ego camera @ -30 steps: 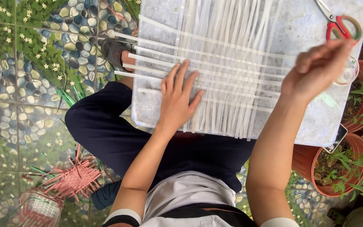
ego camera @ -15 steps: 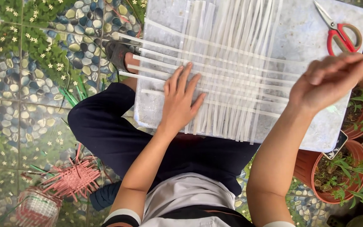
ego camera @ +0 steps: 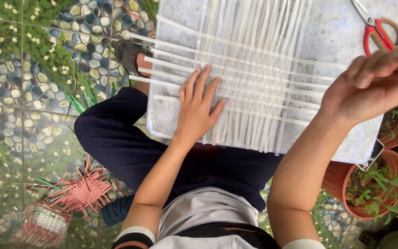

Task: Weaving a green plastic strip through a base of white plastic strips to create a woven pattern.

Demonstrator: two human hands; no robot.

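We are pressing our left hand (ego camera: pixel 198 107), fingers spread, flat on the white woven strips (ego camera: pixel 249 78) lying across the grey board (ego camera: pixel 346 92) on our lap; our right hand (ego camera: pixel 369 83) is hovering loosely curled, apparently empty, below the red scissors (ego camera: pixel 377 31).

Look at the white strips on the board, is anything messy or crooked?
Slightly. The crosswise white strips slant and poke unevenly past the board's left edge. The left hand presses them flat; the right hand is lifted.
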